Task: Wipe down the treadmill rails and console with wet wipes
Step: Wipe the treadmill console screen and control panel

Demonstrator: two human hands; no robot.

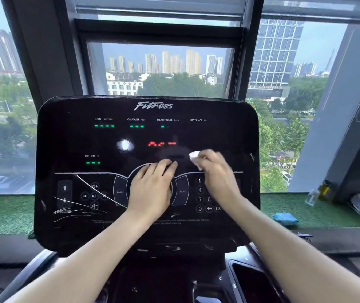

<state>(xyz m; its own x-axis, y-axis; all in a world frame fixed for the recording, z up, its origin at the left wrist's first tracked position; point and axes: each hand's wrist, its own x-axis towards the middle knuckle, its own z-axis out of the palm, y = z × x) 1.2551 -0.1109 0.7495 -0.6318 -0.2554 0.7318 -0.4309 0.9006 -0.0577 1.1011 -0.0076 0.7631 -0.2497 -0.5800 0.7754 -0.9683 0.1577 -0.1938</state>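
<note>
Console [69, 136], left hand [152, 189] flat on dial, fingers straight, right hand [216, 173] fingers gripping wet wipe [194, 157]

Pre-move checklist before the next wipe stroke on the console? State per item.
1. Wipe in right hand: ok, pinched at the fingertips.
2. Wipe touching console: cannot tell, the hand is blurred.
3. Left hand out of the wipe's way: not ok, it lies flat on the centre dial beside the wipe.
4. Console powered down: not ok, green and red readouts are lit, so presses may register.
5. Left button area done: cannot tell; white streaks show there.
6. Spare wipes at hand: cannot tell, a blue pack lies on the green ledge, contents unclear.
</note>
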